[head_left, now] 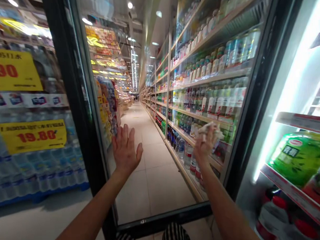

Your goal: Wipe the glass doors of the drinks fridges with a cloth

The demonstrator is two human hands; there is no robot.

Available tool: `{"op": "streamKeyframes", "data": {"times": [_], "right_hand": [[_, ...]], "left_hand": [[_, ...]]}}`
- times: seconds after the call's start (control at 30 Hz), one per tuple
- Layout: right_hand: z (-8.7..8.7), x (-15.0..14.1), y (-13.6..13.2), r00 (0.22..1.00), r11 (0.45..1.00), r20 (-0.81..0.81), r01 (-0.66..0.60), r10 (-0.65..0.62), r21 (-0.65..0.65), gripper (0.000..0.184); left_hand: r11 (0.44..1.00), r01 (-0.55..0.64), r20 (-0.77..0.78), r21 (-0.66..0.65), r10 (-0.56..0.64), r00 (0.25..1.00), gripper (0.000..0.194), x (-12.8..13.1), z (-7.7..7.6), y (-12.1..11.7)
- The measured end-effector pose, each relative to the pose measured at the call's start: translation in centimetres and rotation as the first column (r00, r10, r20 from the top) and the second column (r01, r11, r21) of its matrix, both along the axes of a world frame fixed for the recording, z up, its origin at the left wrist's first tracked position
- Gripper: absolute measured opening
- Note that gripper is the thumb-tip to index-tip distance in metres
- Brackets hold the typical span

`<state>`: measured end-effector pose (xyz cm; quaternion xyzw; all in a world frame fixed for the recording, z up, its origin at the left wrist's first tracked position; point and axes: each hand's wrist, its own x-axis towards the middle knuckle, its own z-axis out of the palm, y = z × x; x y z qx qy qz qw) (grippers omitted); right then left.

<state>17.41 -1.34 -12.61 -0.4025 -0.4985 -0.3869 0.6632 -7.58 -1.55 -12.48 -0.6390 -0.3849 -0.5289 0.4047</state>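
A black-framed glass door [164,216] stands swung out in front of me, with shelves and aisle showing through or mirrored in its pane. My left hand [125,148] lies flat toward the glass at the left, fingers stretched and thumb apart, holding nothing. At the right, my right hand [203,146] is closed on a crumpled pale cloth [212,130], held up at the glass. Motion blurs this hand and the cloth a little. Whether the cloth touches the pane is hard to make out.
Lit cooler shelves on the right hold a green package [299,158] and red-capped bottles [272,214]. Left of the door, water bottles [40,171] stand in stacks below yellow price signs [33,136]. Striped clothing [175,235] shows under the door's bottom edge.
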Motion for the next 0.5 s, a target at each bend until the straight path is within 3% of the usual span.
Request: {"op": "streamKeyframes", "data": {"times": [0.07,0.1,0.17,0.23,0.27,0.3,0.33,0.4,0.47,0.5], "right_hand": [[0.6,-0.2,0.4,0.984,0.999,-0.172,0.038,-0.041,-0.019,0.049],[0.3,-1.4,0.4,0.989,0.999,-0.141,0.029,-0.034,-0.035,0.050],[-1.2,-4.7,0.0,0.983,0.995,0.173,-0.038,0.054,-0.092,0.051],[-3.0,-6.7,-0.4,0.831,0.985,0.538,-0.068,0.144,-0.159,0.052],[-3.6,-6.7,-0.5,0.789,0.985,0.597,-0.061,0.145,-0.158,0.053],[-3.9,-5.9,-0.5,0.808,0.990,0.578,-0.045,0.115,-0.134,0.055],[-3.9,-4.8,-0.4,0.879,0.996,0.472,-0.024,0.064,-0.089,0.057],[-3.3,-2.4,0.0,0.991,1.000,0.131,0.024,-0.024,0.000,0.061],[-2.8,-1.9,0.1,0.998,0.999,-0.060,0.036,-0.035,0.021,0.060],[-2.7,-2.6,0.0,0.998,1.000,-0.054,0.023,-0.023,0.011,0.058]], "left_hand": [[1.000,-0.010,0.014,-0.006,0.010,1.000,0.070,0.2,0.1,0.0],[1.000,-0.011,0.018,-0.009,0.011,1.000,0.070,0.3,0.1,-0.1],[1.000,0.003,0.016,-0.031,-0.002,1.000,0.070,0.2,-0.2,-0.1],[0.998,0.034,0.008,-0.061,-0.034,0.999,0.068,0.0,-1.0,-0.2],[0.996,0.048,-0.003,-0.080,-0.049,0.999,0.067,-0.2,-1.5,-0.2],[0.993,0.055,-0.020,-0.101,-0.058,0.998,0.066,-0.4,-2.2,-0.4],[0.992,0.054,-0.040,-0.118,-0.059,0.997,0.066,-0.6,-2.9,-0.5],[0.991,0.033,-0.071,-0.128,-0.042,0.997,0.069,-0.7,-4.1,-0.7],[0.993,0.012,-0.071,-0.120,-0.021,0.997,0.071,-0.6,-4.9,-0.9],[0.994,0.011,-0.065,-0.109,-0.018,0.998,0.072,-0.5,-5.1,-0.9]]}}
